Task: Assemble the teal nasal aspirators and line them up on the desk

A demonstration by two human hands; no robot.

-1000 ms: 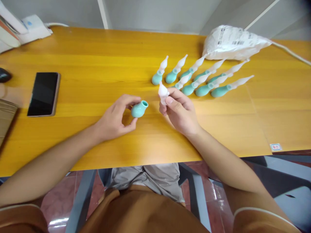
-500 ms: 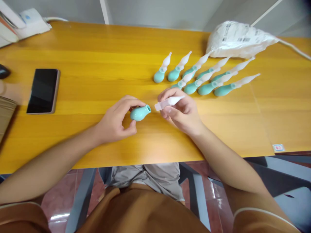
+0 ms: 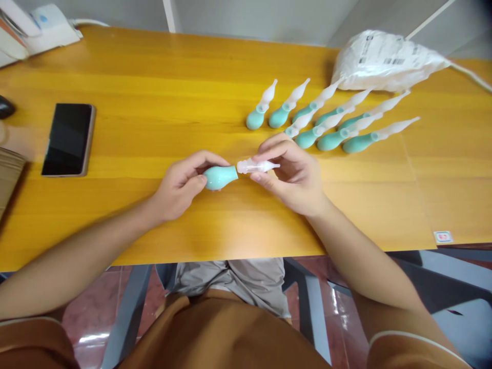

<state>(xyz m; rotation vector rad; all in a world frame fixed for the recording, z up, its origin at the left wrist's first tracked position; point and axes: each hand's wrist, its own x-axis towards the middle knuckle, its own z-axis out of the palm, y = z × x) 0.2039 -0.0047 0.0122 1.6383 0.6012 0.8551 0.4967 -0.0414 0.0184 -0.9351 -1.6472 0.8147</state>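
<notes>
My left hand (image 3: 182,184) grips a glossy turquoise squeeze bulb (image 3: 220,178) by its rounded end, the neck pointing right. In my right hand (image 3: 292,171) is a translucent white nozzle (image 3: 257,166), pinched between thumb and fingers with its narrow tip to the right. The nozzle's ribbed base sits right by the bulb's mouth; whether they touch I cannot tell. Behind my right hand stand several turquoise bulbs fitted with white nozzles, in two rows; one such bulb (image 3: 255,119) is at the left end. My right fingers partly cover the front row.
A phone (image 3: 68,140) lies on the wooden table (image 3: 154,77) at the left, with a cardboard piece (image 3: 9,177) near the edge. A white plastic package (image 3: 384,61) rests at the back right. A small label (image 3: 443,237) is at the front right edge.
The nozzle has come left to the bulb's mouth and turned more level. The bulb's neck has swung to face right, and my left thumb has moved up onto the bulb.
</notes>
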